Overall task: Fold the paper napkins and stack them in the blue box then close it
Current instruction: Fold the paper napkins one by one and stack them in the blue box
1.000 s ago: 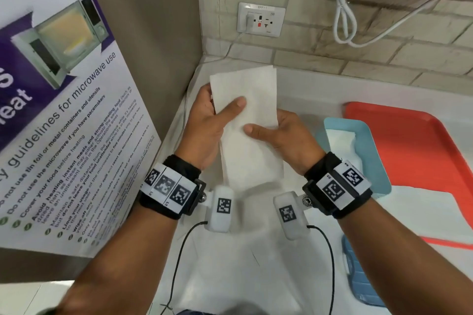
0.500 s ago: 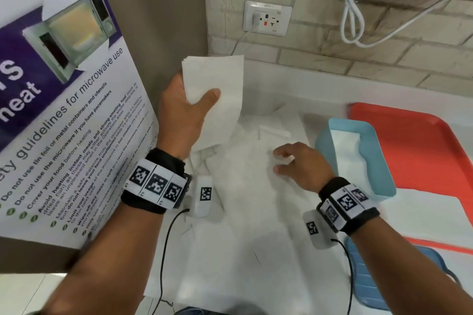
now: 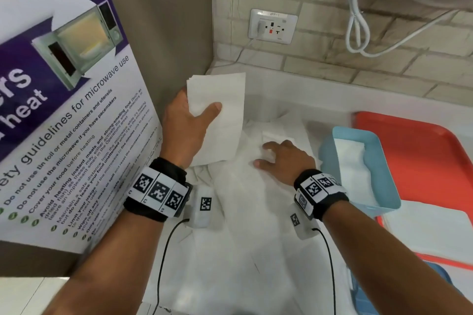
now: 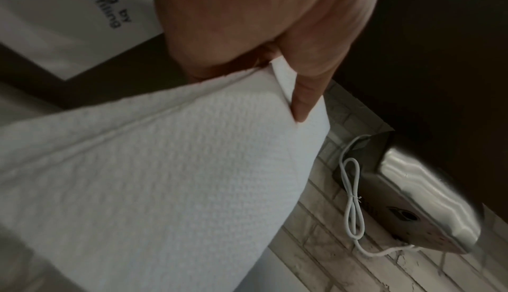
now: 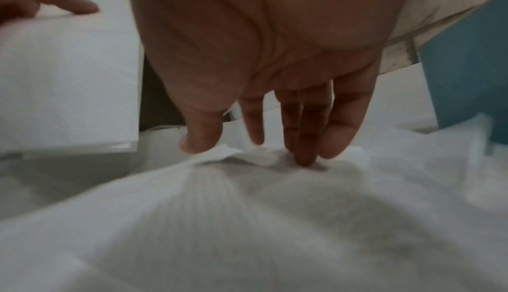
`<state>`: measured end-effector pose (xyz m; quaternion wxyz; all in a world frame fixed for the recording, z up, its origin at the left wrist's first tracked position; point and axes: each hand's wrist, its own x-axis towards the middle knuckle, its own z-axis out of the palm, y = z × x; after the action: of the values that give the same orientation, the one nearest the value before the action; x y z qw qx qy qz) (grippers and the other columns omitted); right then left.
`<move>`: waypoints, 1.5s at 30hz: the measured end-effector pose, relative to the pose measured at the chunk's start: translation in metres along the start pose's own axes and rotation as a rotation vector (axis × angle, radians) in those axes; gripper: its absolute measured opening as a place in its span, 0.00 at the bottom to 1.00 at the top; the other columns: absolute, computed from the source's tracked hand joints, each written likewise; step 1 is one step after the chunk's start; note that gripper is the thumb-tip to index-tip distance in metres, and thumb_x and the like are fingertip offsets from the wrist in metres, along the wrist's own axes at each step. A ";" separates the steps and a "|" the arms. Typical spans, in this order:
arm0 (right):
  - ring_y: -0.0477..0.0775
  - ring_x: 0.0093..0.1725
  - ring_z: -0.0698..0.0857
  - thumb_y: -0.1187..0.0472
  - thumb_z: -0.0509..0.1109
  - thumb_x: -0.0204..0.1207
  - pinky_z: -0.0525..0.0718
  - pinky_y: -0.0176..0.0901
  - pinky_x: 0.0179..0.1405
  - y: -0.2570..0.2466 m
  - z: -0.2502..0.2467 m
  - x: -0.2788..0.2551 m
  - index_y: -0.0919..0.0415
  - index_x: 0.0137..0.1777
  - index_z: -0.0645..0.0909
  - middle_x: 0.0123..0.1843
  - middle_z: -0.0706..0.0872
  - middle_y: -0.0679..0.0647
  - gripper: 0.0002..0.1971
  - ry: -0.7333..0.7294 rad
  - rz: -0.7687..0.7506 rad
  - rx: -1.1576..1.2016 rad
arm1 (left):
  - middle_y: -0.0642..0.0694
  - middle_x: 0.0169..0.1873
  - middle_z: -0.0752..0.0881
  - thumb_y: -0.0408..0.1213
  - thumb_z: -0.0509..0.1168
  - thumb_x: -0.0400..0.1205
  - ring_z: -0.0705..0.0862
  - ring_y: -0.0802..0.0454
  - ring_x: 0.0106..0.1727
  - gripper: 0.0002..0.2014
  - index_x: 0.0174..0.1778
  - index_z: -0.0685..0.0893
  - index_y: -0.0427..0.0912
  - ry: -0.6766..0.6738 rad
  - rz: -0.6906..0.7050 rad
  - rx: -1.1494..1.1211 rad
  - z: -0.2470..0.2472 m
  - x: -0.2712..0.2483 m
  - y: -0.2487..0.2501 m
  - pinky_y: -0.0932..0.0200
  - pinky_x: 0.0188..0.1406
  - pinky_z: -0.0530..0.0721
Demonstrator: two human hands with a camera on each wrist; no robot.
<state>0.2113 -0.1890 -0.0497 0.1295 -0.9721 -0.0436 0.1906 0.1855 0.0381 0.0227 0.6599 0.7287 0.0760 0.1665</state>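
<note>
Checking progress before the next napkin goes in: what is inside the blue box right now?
The blue box is open and holds white folded napkins lying flat inside. How many are stacked cannot be seen: the top one covers the rest, and the box floor is hidden.

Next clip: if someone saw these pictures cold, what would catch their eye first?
Probably the left hand holding a folded white napkin up above the counter, at the picture's centre. Next, the right hand reaching down with its fingertips on the loose napkin pile below. To the right, the open blue box, with white napkins already inside, sits on the bright red tray.
</note>
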 end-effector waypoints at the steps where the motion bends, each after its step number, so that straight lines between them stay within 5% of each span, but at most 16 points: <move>1: 0.63 0.71 0.81 0.26 0.65 0.75 0.81 0.58 0.65 -0.001 0.002 0.002 0.45 0.82 0.65 0.77 0.73 0.55 0.40 0.049 0.040 0.021 | 0.53 0.55 0.92 0.47 0.77 0.72 0.91 0.51 0.57 0.18 0.58 0.85 0.55 -0.002 -0.010 -0.002 0.000 -0.001 -0.001 0.39 0.64 0.89; 4: 0.64 0.71 0.80 0.32 0.70 0.74 0.79 0.55 0.63 -0.003 0.005 0.007 0.53 0.83 0.64 0.75 0.77 0.56 0.42 0.101 0.173 0.059 | 0.54 0.54 0.92 0.45 0.78 0.73 0.91 0.52 0.56 0.16 0.56 0.85 0.57 -0.006 -0.032 -0.008 0.000 -0.003 -0.005 0.40 0.63 0.89; 10: 0.65 0.64 0.83 0.51 0.64 0.79 0.78 0.49 0.53 -0.001 0.000 0.011 0.54 0.73 0.76 0.67 0.84 0.57 0.23 0.084 0.229 0.030 | 0.50 0.55 0.93 0.36 0.79 0.77 0.92 0.49 0.57 0.17 0.61 0.86 0.47 0.005 -0.069 -0.057 -0.003 -0.003 -0.015 0.40 0.63 0.89; 13: 0.66 0.62 0.84 0.55 0.60 0.80 0.81 0.51 0.57 0.007 -0.005 0.011 0.54 0.70 0.81 0.65 0.86 0.59 0.20 0.162 0.261 0.182 | 0.50 0.56 0.93 0.39 0.79 0.76 0.92 0.50 0.58 0.17 0.60 0.87 0.50 0.006 -0.068 -0.081 -0.003 -0.002 -0.017 0.44 0.63 0.89; 15: 0.66 0.59 0.85 0.57 0.60 0.81 0.81 0.49 0.56 0.014 -0.012 0.009 0.58 0.65 0.83 0.60 0.88 0.60 0.17 0.222 0.262 0.334 | 0.50 0.56 0.93 0.38 0.79 0.76 0.91 0.50 0.59 0.17 0.60 0.87 0.50 0.013 -0.075 -0.101 -0.002 -0.001 -0.018 0.45 0.63 0.89; 19: 0.60 0.41 0.81 0.68 0.61 0.80 0.75 0.45 0.36 0.015 -0.034 -0.007 0.62 0.44 0.81 0.37 0.83 0.55 0.08 0.328 0.272 0.926 | 0.48 0.58 0.93 0.34 0.77 0.81 0.91 0.48 0.60 0.18 0.66 0.86 0.42 0.014 -0.115 -0.151 0.000 0.002 -0.022 0.44 0.64 0.89; 22: 0.60 0.40 0.82 0.67 0.65 0.78 0.78 0.46 0.41 0.007 -0.053 -0.025 0.63 0.44 0.82 0.38 0.84 0.58 0.05 0.271 0.273 1.429 | 0.48 0.57 0.93 0.32 0.76 0.82 0.92 0.48 0.59 0.15 0.65 0.86 0.41 0.022 -0.159 -0.176 0.004 0.004 -0.028 0.41 0.65 0.89; 24: 0.60 0.44 0.85 0.63 0.68 0.79 0.81 0.50 0.47 0.000 -0.065 -0.038 0.62 0.50 0.84 0.44 0.87 0.58 0.05 0.203 0.186 1.550 | 0.48 0.55 0.94 0.31 0.75 0.83 0.92 0.49 0.58 0.13 0.63 0.87 0.43 0.010 -0.191 -0.221 0.010 0.004 -0.029 0.41 0.65 0.89; 28: 0.61 0.53 0.90 0.63 0.71 0.81 0.87 0.58 0.58 -0.022 -0.081 -0.061 0.62 0.60 0.85 0.54 0.91 0.61 0.10 0.166 -0.114 1.611 | 0.48 0.52 0.94 0.27 0.72 0.84 0.93 0.50 0.55 0.10 0.56 0.88 0.45 -0.053 -0.232 -0.323 0.022 -0.001 -0.026 0.46 0.61 0.89; 32: 0.61 0.51 0.90 0.62 0.73 0.75 0.88 0.60 0.57 -0.041 -0.088 -0.075 0.64 0.60 0.84 0.56 0.90 0.65 0.14 0.104 -0.290 1.683 | 0.42 0.60 0.93 0.26 0.73 0.83 0.91 0.43 0.63 0.15 0.66 0.87 0.40 -0.154 -0.244 -0.407 0.032 -0.007 -0.022 0.40 0.67 0.87; 35: 0.55 0.43 0.90 0.64 0.73 0.79 0.90 0.52 0.48 -0.049 -0.079 -0.070 0.60 0.46 0.85 0.47 0.92 0.60 0.01 0.178 -0.248 1.555 | 0.40 0.63 0.91 0.27 0.75 0.80 0.90 0.39 0.66 0.21 0.71 0.85 0.39 -0.220 -0.244 -0.429 0.036 -0.012 -0.019 0.35 0.68 0.86; 41: 0.58 0.43 0.84 0.54 0.79 0.74 0.82 0.55 0.48 -0.045 -0.055 -0.054 0.64 0.39 0.81 0.44 0.86 0.61 0.14 0.274 -0.211 1.388 | 0.37 0.63 0.91 0.23 0.70 0.83 0.90 0.38 0.61 0.21 0.72 0.84 0.40 -0.326 -0.290 -0.479 0.036 -0.020 -0.013 0.40 0.58 0.91; 45: 0.55 0.39 0.81 0.58 0.77 0.79 0.79 0.50 0.41 -0.040 -0.047 -0.051 0.66 0.42 0.79 0.41 0.84 0.59 0.13 0.301 -0.226 1.341 | 0.40 0.57 0.93 0.18 0.69 0.81 0.92 0.46 0.54 0.20 0.67 0.86 0.39 -0.284 -0.290 -0.484 0.038 -0.021 -0.010 0.51 0.48 0.93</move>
<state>0.1805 -0.1681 0.0213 0.7256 -0.6876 0.0011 0.0249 0.1804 -0.0030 0.0072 0.8350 0.5481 0.0442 -0.0194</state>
